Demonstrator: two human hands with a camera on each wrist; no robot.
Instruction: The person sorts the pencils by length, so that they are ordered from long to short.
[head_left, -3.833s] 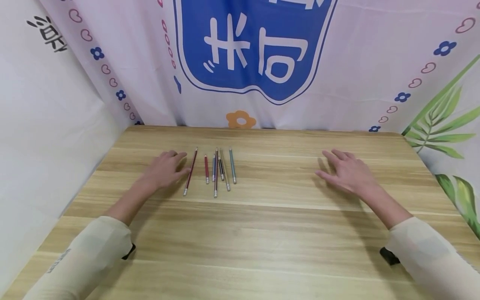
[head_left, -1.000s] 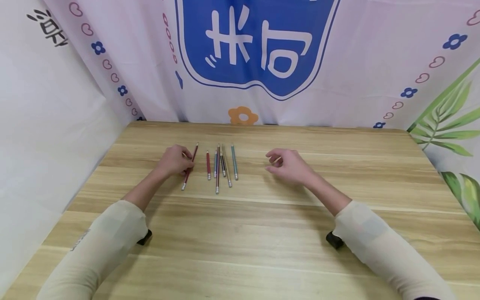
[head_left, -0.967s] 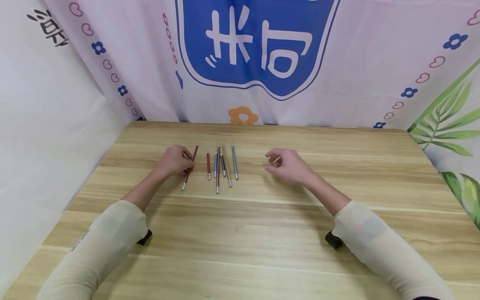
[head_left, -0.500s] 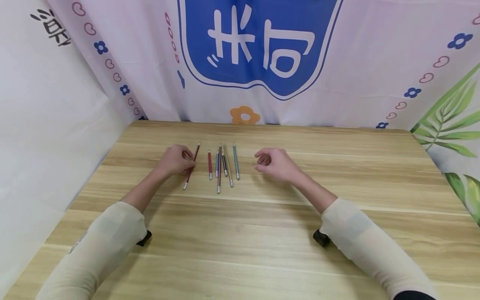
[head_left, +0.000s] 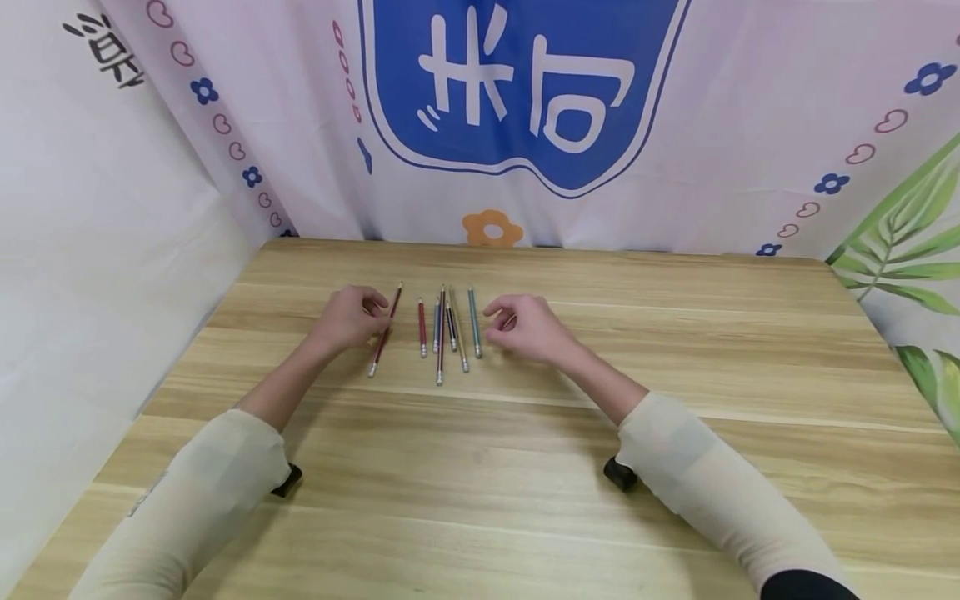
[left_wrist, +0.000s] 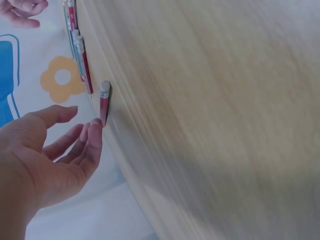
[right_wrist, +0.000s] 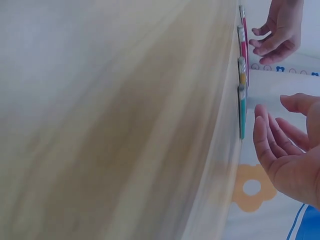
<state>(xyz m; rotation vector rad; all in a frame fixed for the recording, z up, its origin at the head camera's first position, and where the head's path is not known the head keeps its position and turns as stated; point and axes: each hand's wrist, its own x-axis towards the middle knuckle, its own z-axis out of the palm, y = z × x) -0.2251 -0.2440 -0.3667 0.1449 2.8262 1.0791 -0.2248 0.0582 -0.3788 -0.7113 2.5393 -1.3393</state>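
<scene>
Several pencils with eraser ends lie on the wooden table. My left hand (head_left: 348, 318) is at the leftmost one, a long dark red pencil (head_left: 378, 354). In the left wrist view its fingertips are right at this red pencil (left_wrist: 104, 103), with thumb and fingers apart. My right hand (head_left: 527, 327), fingers loosely bent, hovers just right of the teal pencil (head_left: 475, 323). The right wrist view has its fingers beside that teal pencil (right_wrist: 243, 117), nothing between them. Between the hands lie a short red pencil (head_left: 422, 327), a long dark one (head_left: 440, 354), a tan one (head_left: 462, 350) and others.
The wooden tabletop (head_left: 480, 467) stretches toward me and to the right. A printed curtain (head_left: 570, 217) hangs along its back edge, and a white sheet (head_left: 150, 275) at the left side.
My right hand has moved left across the table to the teal pencil. Earlier, my left hand moved in to the dark red pencil and has stayed there. The pencils lie as before.
</scene>
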